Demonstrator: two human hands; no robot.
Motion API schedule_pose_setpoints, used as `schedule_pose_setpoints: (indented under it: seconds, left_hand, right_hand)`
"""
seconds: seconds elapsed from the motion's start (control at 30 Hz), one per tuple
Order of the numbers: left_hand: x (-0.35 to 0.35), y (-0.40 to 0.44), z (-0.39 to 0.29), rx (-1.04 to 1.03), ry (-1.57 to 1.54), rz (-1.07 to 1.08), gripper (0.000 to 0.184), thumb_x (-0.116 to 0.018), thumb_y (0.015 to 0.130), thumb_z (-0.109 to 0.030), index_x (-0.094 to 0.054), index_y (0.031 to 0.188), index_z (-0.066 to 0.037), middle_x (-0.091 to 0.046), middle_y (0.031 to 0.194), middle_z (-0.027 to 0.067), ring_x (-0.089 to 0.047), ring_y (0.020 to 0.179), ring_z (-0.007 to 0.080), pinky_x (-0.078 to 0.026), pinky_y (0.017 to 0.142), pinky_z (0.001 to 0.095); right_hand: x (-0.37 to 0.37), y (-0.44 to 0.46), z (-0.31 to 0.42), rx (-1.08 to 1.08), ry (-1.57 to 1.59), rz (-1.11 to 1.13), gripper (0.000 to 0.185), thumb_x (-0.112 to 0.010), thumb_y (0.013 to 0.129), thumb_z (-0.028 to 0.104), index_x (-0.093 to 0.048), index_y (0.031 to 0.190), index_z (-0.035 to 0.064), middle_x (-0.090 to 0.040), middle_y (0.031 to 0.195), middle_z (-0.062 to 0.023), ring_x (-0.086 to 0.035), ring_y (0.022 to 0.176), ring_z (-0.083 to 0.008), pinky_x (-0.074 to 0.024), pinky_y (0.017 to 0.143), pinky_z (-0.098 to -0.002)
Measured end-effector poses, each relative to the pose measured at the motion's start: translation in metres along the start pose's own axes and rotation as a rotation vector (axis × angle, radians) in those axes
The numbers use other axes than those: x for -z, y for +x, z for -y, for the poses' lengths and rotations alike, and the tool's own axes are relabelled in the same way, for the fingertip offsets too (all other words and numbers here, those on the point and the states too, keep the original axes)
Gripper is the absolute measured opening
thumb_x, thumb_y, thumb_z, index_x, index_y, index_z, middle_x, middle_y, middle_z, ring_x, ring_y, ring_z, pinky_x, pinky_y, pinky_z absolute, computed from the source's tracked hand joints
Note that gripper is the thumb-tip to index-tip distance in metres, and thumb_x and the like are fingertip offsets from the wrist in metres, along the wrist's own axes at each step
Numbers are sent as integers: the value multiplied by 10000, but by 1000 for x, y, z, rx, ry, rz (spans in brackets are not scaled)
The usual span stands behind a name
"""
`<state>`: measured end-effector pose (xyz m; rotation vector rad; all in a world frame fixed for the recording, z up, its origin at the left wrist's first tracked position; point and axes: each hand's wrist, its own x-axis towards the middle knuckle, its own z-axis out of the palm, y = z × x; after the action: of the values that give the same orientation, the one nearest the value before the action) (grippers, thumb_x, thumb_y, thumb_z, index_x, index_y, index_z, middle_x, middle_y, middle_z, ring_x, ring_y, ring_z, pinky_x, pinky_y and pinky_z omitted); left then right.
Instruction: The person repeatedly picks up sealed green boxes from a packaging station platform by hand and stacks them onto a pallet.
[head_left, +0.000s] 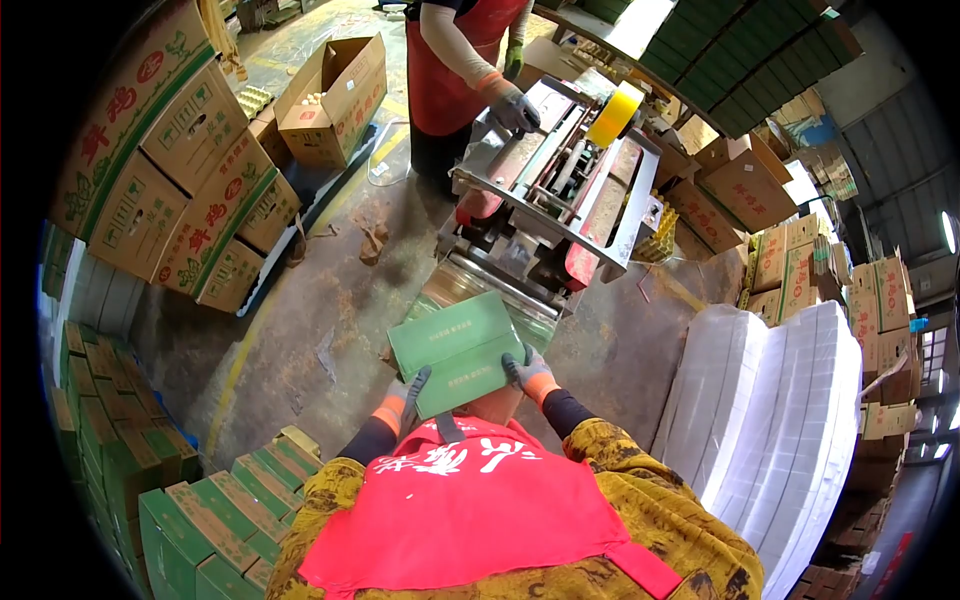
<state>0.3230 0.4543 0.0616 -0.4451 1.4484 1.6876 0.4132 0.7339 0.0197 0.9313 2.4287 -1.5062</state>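
A green cardboard box (456, 345) with pale printing on its top is held level in front of my red apron. Grey-and-orange gloves cover both hands. My left hand (408, 392) grips the box's near left corner, thumb along its side. On the right side, my right hand (530, 372) presses against the near right corner. Just beyond the box stands a box-taping machine (560, 190) with a roll of yellow tape (613, 115); its near rollers (500, 290) lie at the box's far edge. Whether the box rests partly on them I cannot tell.
A co-worker in a red apron (437, 85) stands beyond the machine, one gloved hand (514, 108) on it. Stacked brown cartons (190, 190) rise at left, green boxes (215, 520) at lower left. White foam sheets (770, 400) stand at right. An opened carton (335, 100) sits behind.
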Motion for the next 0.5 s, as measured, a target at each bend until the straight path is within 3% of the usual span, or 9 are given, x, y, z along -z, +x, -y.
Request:
schedule_pose_setpoints:
  seconds: [0.17, 0.27, 0.5]
  left_hand:
    - [7, 8, 7, -12, 45, 40, 601, -688, 834, -363, -484, 1272, -6, -599, 1172, 116, -603, 1009, 218, -494, 820, 304]
    - [8, 14, 15, -9, 7, 11, 640, -706, 799, -442, -532, 1206, 20, -634, 1071, 105, -614, 923, 182, -502, 787, 297]
    - [-1, 6, 4, 19, 18, -18, 682, -714, 796, -417, -472, 1283, -6, -592, 1181, 118, -600, 1003, 213, -489, 826, 310]
  right_hand:
    - [-6, 7, -14, 15, -13, -7, 693, -639, 814, 456, -452, 1307, 6, -535, 1253, -238, -498, 1183, -363, -398, 981, -381]
    - [-5, 7, -16, 9, 14, 21, 698, -636, 814, 459, -447, 1313, 10, -524, 1266, -239, -484, 1199, -362, -389, 991, -384]
    - [-2, 2, -6, -10, -26, -11, 722, -642, 806, 464, -437, 1322, 3, -501, 1289, -243, -466, 1212, -364, -376, 1005, -380]
